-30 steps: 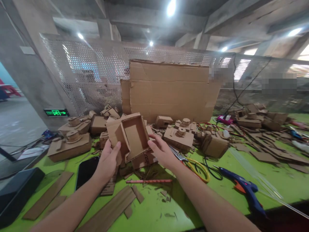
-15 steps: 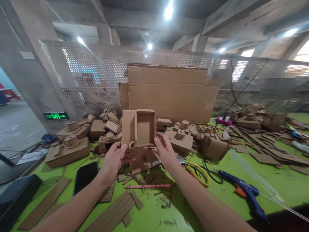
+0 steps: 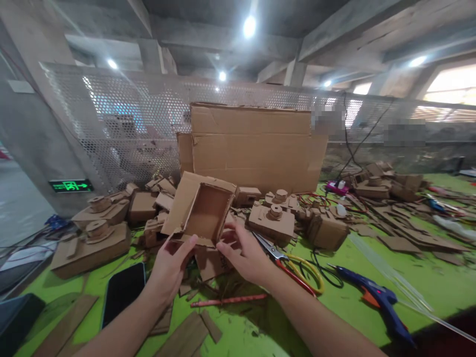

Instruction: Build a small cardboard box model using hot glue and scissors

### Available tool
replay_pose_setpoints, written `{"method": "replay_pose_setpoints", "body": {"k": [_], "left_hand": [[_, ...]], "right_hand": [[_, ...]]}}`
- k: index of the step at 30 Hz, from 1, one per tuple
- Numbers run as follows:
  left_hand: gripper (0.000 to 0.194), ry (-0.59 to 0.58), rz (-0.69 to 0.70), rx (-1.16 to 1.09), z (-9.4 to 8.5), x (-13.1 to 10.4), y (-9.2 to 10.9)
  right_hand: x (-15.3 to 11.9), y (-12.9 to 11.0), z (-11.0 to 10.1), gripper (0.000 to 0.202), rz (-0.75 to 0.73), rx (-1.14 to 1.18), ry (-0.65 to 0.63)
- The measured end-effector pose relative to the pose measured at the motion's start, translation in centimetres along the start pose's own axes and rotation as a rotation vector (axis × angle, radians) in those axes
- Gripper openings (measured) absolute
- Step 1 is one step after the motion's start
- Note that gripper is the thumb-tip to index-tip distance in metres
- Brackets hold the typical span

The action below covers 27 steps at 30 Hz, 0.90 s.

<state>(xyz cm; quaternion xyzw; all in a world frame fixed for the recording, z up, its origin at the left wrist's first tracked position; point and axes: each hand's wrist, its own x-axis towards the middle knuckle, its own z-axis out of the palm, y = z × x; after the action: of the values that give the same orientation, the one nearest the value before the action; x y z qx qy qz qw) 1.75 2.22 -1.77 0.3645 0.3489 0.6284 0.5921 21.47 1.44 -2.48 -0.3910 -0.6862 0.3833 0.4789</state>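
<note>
Tilted above the table's middle is a small open cardboard box (image 3: 207,209) with a wide flap on its left side; its hollow faces me. My left hand (image 3: 174,262) grips the lower left edge, thumb on the front. At the lower right corner, my right hand (image 3: 241,250) pinches the box wall between thumb and fingers. Just below the box lies a printed cardboard piece (image 3: 210,265), partly hidden by my hands. Scissors with yellow and red handles (image 3: 303,270) rest right of my right hand. A pink pencil-like stick (image 3: 228,300) lies nearer to me.
A blue glue gun (image 3: 375,295) lies at right beside clear glue sticks (image 3: 394,272). A phone (image 3: 124,292) is at left. Cardboard camera-shaped models (image 3: 273,220) and scraps (image 3: 182,339) cover the green table (image 3: 286,327). A large cardboard sheet (image 3: 256,148) stands behind.
The box has tilted clockwise and come slightly lower and to the left, with both hands still on it. The whole view has shifted a little, showing more of the scissors.
</note>
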Motion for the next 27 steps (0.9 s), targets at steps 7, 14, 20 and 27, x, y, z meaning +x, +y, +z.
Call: {"method": "replay_pose_setpoints", "body": {"k": [7,14,20,27], "left_hand": [[0.039,0.007,-0.007,-0.123,-0.4,0.5,0.8],[0.03,-0.092,-0.075,-0.172,-0.8,0.7,1.6],[0.016,-0.146,-0.083,-0.18,-0.8,0.7,3.1],[0.012,-0.177,-0.121,-0.156,-0.8,0.5,3.6]], "right_hand": [[-4.7,-3.4,-7.1,0.017,0.492,-1.201,-0.019],[-7.2,-1.8,-9.0,0.021,0.602,-1.228,-0.089],[-7.5,-1.3,-8.6,0.035,0.583,-1.219,-0.1],[-8.0,-1.7,-8.9,0.039,0.551,-1.217,0.036]]}}
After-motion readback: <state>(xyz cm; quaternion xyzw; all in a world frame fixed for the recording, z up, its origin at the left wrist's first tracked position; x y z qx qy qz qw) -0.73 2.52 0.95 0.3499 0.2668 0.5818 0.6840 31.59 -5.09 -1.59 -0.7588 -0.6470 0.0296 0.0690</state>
